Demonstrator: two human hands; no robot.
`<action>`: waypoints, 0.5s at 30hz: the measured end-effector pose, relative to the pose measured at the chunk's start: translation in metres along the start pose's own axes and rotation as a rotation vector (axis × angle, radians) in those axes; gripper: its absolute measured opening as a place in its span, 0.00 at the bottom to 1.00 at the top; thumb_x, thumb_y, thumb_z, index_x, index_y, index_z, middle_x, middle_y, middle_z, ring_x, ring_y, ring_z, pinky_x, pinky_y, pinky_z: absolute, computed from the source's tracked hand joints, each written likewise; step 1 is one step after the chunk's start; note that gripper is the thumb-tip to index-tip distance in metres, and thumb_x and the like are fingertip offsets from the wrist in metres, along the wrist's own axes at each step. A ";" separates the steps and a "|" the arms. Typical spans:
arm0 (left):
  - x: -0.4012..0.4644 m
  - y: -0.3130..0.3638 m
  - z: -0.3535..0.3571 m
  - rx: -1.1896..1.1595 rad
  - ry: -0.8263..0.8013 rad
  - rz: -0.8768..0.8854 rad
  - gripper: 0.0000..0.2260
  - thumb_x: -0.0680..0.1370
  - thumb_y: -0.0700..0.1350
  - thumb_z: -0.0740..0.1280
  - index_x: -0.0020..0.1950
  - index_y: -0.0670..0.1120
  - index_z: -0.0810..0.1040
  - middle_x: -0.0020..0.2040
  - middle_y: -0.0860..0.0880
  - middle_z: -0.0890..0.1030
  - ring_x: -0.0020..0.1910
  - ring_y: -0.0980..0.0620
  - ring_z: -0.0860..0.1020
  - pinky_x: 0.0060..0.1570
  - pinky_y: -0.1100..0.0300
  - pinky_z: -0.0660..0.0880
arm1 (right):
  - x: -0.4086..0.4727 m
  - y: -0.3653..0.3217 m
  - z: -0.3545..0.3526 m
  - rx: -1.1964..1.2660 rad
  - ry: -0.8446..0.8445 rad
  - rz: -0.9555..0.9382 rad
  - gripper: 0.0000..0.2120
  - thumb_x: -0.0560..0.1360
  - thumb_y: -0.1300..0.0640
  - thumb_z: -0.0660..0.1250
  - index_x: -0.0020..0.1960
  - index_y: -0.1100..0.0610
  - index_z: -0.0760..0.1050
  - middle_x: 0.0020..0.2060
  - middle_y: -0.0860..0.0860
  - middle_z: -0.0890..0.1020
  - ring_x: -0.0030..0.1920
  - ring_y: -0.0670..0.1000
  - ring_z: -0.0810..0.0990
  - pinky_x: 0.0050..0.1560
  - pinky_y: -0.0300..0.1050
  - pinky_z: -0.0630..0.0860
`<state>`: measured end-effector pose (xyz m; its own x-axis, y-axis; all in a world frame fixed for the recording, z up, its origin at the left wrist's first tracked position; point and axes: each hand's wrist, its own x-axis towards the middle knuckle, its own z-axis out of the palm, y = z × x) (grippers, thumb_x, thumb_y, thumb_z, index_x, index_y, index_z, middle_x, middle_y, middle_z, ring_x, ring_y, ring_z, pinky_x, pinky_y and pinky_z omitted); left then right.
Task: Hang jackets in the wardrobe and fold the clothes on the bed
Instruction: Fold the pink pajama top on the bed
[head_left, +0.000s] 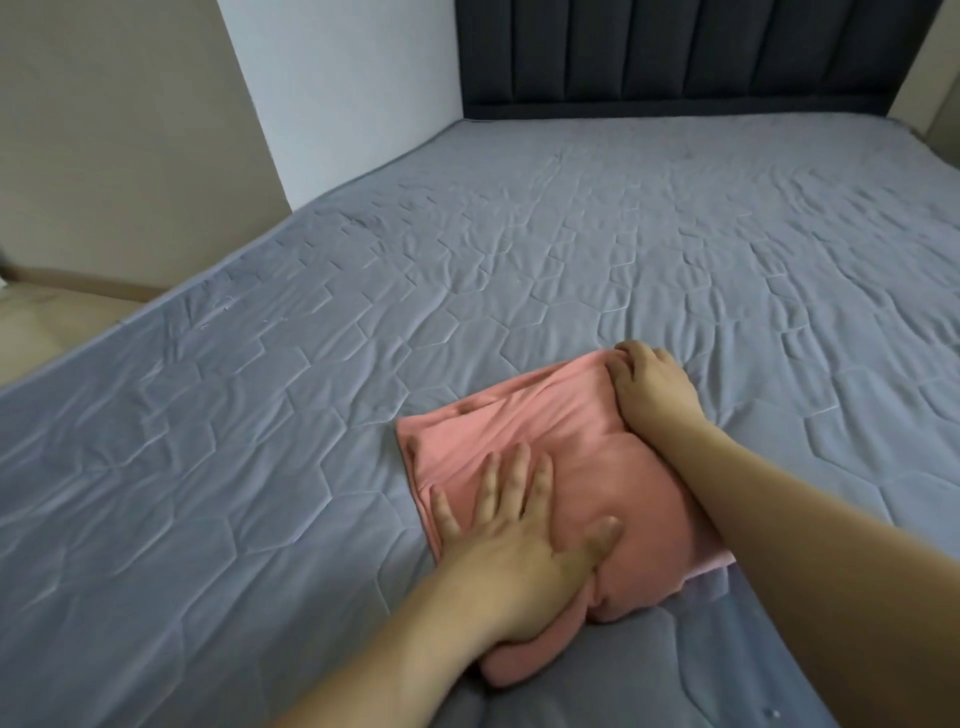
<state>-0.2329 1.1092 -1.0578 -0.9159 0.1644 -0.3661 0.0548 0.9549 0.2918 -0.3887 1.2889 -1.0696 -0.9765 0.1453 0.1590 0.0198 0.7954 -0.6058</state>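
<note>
Pink folded garment (561, 467) lies on the grey quilted bed (311, 415) near its front edge, long axis running from near-left to far-right; left hand (514, 540) presses it flat, fingers spread, while right hand (652, 387) grips its far corner.

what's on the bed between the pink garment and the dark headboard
Nothing but bare grey quilted cover, in the head view, from the pink garment to the headboard.

pink garment (561, 457) lies partly folded and creased on the grey quilted bed (467, 249)
</note>
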 end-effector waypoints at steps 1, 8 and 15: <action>0.002 -0.003 -0.005 0.011 -0.039 -0.005 0.44 0.67 0.78 0.37 0.78 0.59 0.33 0.75 0.60 0.28 0.74 0.56 0.27 0.68 0.34 0.29 | -0.002 0.000 -0.001 0.023 0.006 0.012 0.22 0.82 0.46 0.55 0.68 0.58 0.69 0.63 0.62 0.74 0.65 0.61 0.71 0.62 0.52 0.67; 0.062 -0.018 -0.057 0.196 0.477 -0.070 0.33 0.76 0.71 0.47 0.71 0.50 0.63 0.74 0.45 0.63 0.72 0.43 0.60 0.69 0.41 0.57 | -0.014 0.001 -0.011 0.221 0.161 -0.013 0.28 0.80 0.43 0.60 0.72 0.59 0.66 0.68 0.57 0.71 0.68 0.52 0.68 0.66 0.44 0.63; 0.084 -0.035 -0.027 0.126 0.649 -0.155 0.24 0.81 0.65 0.49 0.51 0.46 0.73 0.55 0.46 0.80 0.58 0.43 0.75 0.54 0.49 0.67 | 0.003 0.004 -0.001 0.028 0.030 -0.003 0.21 0.76 0.38 0.62 0.59 0.54 0.75 0.55 0.52 0.80 0.56 0.55 0.77 0.49 0.48 0.70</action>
<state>-0.3229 1.0826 -1.0750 -0.9679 -0.1207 0.2206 -0.0864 0.9835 0.1590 -0.3917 1.2932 -1.0706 -0.9697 0.1607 0.1837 0.0103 0.7788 -0.6271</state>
